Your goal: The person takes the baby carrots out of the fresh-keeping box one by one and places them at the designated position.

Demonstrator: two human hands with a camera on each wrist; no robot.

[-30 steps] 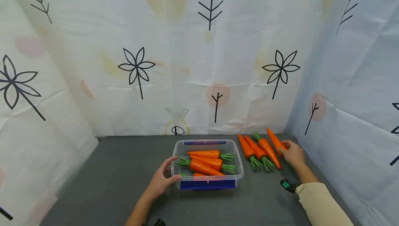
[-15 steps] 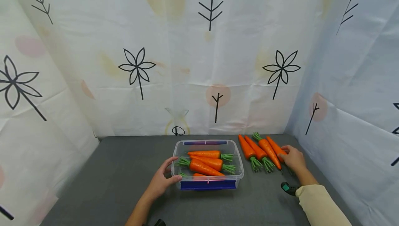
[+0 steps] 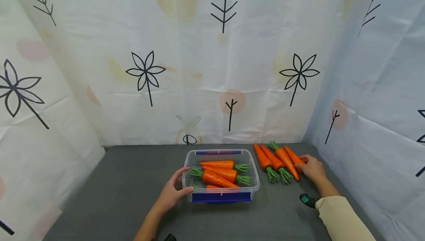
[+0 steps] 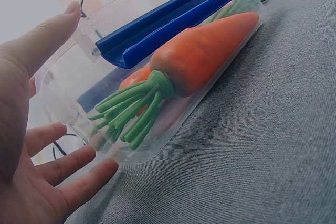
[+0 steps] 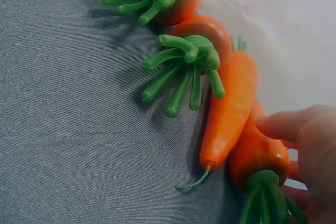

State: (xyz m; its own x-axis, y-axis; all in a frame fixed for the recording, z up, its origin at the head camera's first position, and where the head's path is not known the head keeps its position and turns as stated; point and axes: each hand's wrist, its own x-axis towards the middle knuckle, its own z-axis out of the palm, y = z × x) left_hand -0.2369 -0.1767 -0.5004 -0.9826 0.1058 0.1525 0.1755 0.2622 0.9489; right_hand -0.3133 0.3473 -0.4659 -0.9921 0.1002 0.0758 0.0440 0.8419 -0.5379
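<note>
A clear plastic box (image 3: 254, 182) with blue side clips holds several orange carrots (image 3: 219, 177) with green stalks. My left hand (image 3: 169, 193) rests at its left end, thumb on the front rim and fingers spread along the side. In the left wrist view a carrot (image 4: 199, 56) shows through the box wall. To the right, my right hand (image 3: 312, 169) holds the outermost carrot (image 3: 291, 155) of a row lying on the table, thumb on the near side and fingers on the far side. In the right wrist view this carrot (image 5: 257, 156) lies against its neighbour, stalk toward me.
Three more carrots (image 3: 263, 158) lie side by side between the box and my right hand. The grey cloth-covered table (image 3: 132, 182) ends at patterned white curtains (image 3: 186, 86) at the back and sides.
My right hand has lowered the carrot beside the row, tip moving down and toward me, and stays there. The left hand and the box have not moved.
</note>
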